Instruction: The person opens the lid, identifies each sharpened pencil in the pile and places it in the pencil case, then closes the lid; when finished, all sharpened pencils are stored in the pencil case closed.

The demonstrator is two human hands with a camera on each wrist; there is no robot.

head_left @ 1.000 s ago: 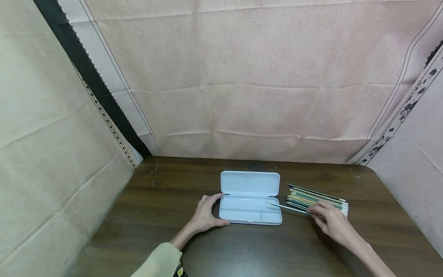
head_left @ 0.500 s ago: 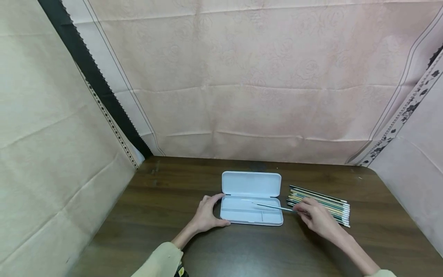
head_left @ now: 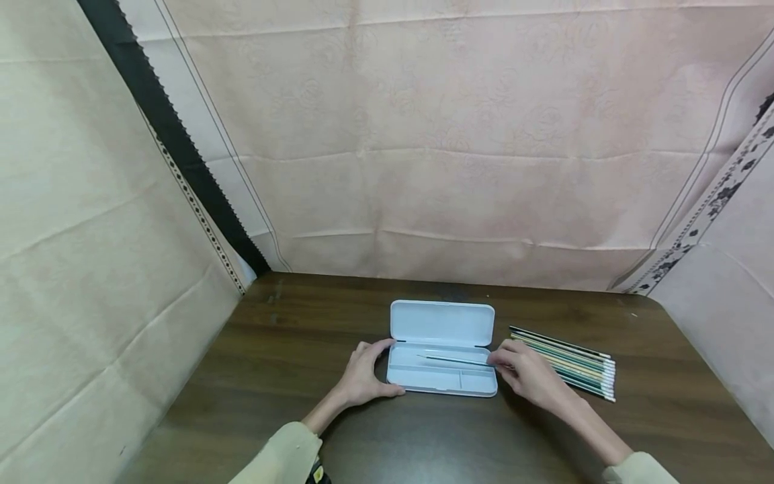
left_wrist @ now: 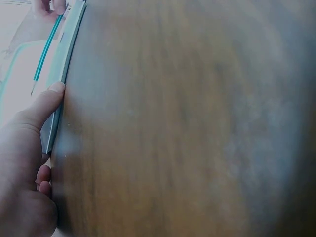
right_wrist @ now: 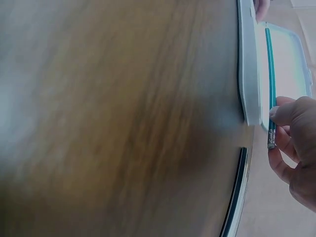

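A light blue pencil case (head_left: pixel 423 382) lies on the table with its lid (head_left: pixel 442 323) tipped back. At its left end my left hand (head_left: pixel 361 380) grips it, thumb on the front edge and index finger near the hinge corner. My right hand (head_left: pixel 525 371) pinches a teal pencil (head_left: pixel 453 360) near its blunt end. In the head view the pencil lies over the case's rear compartment, point to the left; whether it touches the floor of the case cannot be told. The right wrist view shows the teal pencil (right_wrist: pixel 271 69) between thumb and fingers.
Several pencils (head_left: pixel 580 363) in green, yellow and black lie side by side right of the case, partly behind my right hand. Cloth (head_left: pixel 453 202) hangs behind the brown wooden table (head_left: pixel 290 336) and at both sides.
My right hand has moved left with the teal pencil, from over the loose pencils to the case's right end. My left hand stays at the case.
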